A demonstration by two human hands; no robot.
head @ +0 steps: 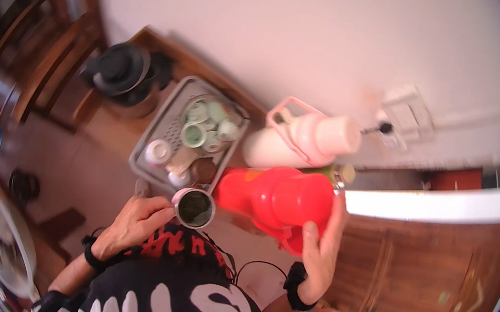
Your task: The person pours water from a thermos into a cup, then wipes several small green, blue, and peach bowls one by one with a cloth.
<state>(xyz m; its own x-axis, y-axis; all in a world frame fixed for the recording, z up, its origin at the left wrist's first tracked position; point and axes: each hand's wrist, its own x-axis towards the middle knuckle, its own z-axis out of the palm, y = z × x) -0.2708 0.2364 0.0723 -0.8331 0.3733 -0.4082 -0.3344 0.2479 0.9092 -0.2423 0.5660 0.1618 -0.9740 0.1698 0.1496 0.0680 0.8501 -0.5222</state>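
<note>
My left hand [142, 220] holds a mug [174, 199] by its side, close to the front of my shirt. Dark green liquid, perhaps tea with leaves, fills much of the mug. A red vacuum flask [268, 196] stands to the right of it. At the flask's top, my right hand [323, 246] has its thumb and fingers around the edge of the cap. Part of the red handle shows below the cap. Behind the red flask is a pale pink vacuum flask [299, 139] with a looped handle. A yellow-green bottle [330, 172] is partly hidden between them.
A grey perforated tray [146, 154] holds several small pale green cups [194, 134] and other lidded pieces. Beyond it, a black kettle [121, 70] sits on the wooden cabinet [123, 127]. A plug is in the wall socket [407, 115]. Wooden furniture [404, 276] stands at right.
</note>
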